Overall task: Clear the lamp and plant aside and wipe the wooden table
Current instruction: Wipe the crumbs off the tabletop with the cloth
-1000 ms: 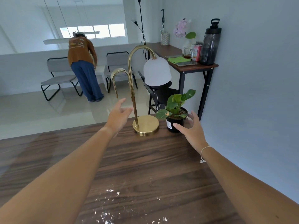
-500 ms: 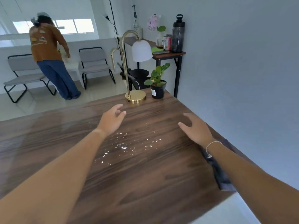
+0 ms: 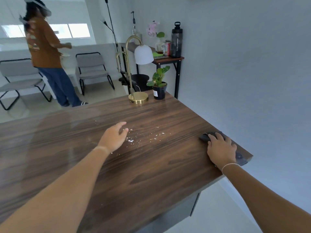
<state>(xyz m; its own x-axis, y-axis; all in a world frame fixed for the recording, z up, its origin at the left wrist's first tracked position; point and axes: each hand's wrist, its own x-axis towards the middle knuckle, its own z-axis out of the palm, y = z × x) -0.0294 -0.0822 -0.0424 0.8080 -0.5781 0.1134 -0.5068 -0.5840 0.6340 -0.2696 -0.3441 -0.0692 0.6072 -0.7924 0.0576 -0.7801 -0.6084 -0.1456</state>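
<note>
A gold lamp (image 3: 138, 98) with a white shade and a small potted plant (image 3: 159, 89) stand at the far right corner of the wooden table (image 3: 168, 165). White crumbs (image 3: 148, 136) are scattered mid-table. My left hand (image 3: 114, 137) hovers just left of the crumbs, fingers loosely apart and holding nothing. My right hand (image 3: 220, 148) lies flat on a dark grey cloth (image 3: 206, 137) at the table's right edge; the hand covers most of the cloth.
A grey wall runs close along the table's right side. Behind the lamp stands a side table (image 3: 168, 59) with a dark bottle and small items. A person (image 3: 45, 52) in a brown shirt stands by grey chairs (image 3: 90, 68) at the back left.
Both hands have pulled back from the lamp and plant. My right hand has come down onto the cloth at the right edge. My left hand now hovers beside the crumbs.
</note>
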